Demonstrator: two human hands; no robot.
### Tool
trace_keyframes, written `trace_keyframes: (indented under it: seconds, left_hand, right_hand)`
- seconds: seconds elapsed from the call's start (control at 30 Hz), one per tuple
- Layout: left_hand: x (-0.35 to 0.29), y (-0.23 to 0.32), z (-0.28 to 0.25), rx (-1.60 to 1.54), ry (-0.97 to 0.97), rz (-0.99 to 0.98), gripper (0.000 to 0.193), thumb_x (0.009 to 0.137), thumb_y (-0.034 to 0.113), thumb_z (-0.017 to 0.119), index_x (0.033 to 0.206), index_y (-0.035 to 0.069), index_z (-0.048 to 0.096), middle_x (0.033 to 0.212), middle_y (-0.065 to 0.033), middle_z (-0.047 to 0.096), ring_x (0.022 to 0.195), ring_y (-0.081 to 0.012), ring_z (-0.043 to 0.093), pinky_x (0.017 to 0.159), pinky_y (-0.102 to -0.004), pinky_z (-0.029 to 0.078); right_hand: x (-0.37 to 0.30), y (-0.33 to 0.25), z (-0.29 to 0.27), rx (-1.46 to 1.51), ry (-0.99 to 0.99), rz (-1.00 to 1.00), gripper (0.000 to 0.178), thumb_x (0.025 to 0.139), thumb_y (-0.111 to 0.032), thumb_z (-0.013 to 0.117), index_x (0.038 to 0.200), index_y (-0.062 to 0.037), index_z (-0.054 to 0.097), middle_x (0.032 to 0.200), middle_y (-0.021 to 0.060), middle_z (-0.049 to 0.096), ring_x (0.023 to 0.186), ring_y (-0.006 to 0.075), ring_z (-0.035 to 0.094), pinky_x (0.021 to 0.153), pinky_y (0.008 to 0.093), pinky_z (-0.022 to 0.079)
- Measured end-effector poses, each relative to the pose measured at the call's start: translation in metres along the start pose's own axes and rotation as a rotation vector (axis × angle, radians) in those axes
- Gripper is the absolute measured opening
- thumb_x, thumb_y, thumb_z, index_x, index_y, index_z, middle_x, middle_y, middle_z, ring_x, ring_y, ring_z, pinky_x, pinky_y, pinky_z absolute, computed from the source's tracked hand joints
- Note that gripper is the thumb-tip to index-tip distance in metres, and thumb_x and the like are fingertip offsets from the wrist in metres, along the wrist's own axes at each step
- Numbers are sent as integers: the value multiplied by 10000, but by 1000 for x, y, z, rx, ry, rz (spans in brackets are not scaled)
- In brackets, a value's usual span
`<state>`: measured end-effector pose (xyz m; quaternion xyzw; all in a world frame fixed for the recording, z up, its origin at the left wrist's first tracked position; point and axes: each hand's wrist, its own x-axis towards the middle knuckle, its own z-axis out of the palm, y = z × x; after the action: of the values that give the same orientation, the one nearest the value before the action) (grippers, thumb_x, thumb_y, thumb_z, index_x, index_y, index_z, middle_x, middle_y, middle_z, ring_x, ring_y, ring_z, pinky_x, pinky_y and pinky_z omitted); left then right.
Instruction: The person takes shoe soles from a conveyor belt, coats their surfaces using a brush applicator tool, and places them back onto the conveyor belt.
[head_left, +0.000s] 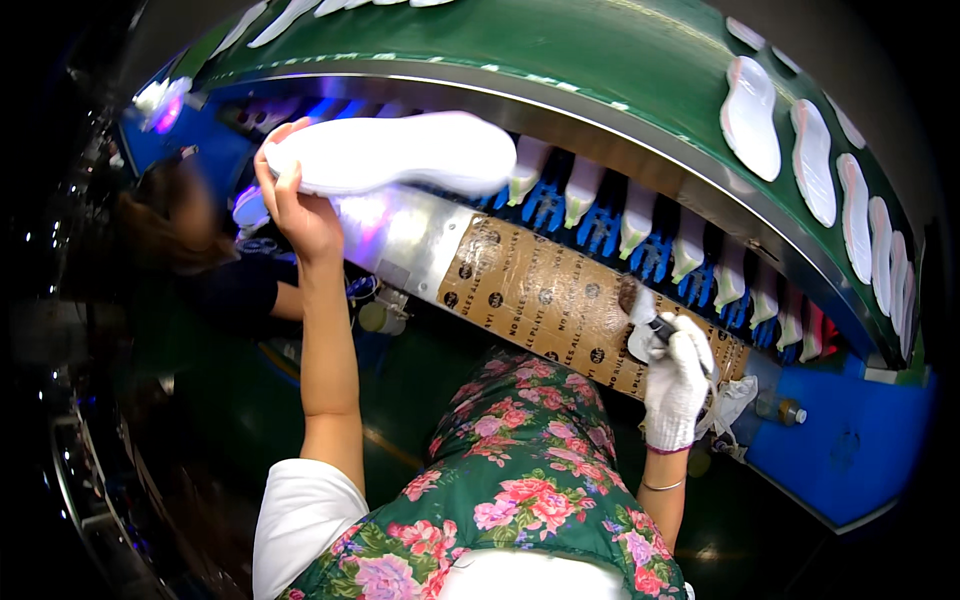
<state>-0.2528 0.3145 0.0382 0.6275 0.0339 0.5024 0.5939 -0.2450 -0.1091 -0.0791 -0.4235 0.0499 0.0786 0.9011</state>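
My left hand (308, 222) pinches one end of the white sole (400, 155) at eleven o'clock; my gloved right hand (677, 378) wraps a brush (645, 308) over cardboard (545, 300) at three. I judge it brush-readying; next calls for steadying the sole.

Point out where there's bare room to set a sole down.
The green belt is bare between the upper-left soles and the soles at right. So is the cardboard, between the metal plate and the gloved right hand. Crowded: the belt's right end and the row of blue holders below its edge.
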Motion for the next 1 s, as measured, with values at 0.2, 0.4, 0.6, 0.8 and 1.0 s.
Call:
trace_keyframes:
  seconds: [0.2,0.4,0.6,0.8,1.0]
  left_hand:
    - [-91,-11,23,-199,-219,-707,514,945,347,382,1223,-33,588,1060,-197,696,976,-277,682,916,-396,540]
    - [-212,-58,60,-574,-463,-1414,479,971,293,451,1259,-65,583,1192,-195,674,1091,-292,663,1000,-422,508]
    - [-260,-7,68,-965,-595,-1610,872,965,697,276,1484,5,388,1400,-249,541,1292,-400,535,1084,-499,432]
    - [-263,-4,73,-1080,-534,-1710,1145,811,926,93,1444,34,431,1120,-218,661,926,-425,691,846,-535,554]
    - [-237,10,110,-951,-405,-1551,1081,850,887,78,1503,76,370,1300,-170,602,1097,-341,654,921,-480,550]
  right_hand:
    - [-15,-27,59,12,-160,-14,223,850,-13,684,1068,28,664,1091,176,691,921,229,685,831,327,565]
    - [-25,-26,81,-353,-301,16,178,830,21,722,1006,46,716,1006,111,709,883,150,662,744,252,531]
    - [-23,-28,63,-559,-268,-65,214,798,45,774,1007,40,728,951,91,723,838,141,669,728,262,544]
    - [-29,-31,53,-704,-306,-221,204,781,29,779,981,24,741,938,105,738,830,171,691,723,294,551]
    - [-13,-32,67,-955,-365,-677,223,748,30,789,962,-16,749,938,128,743,834,235,703,747,332,546]
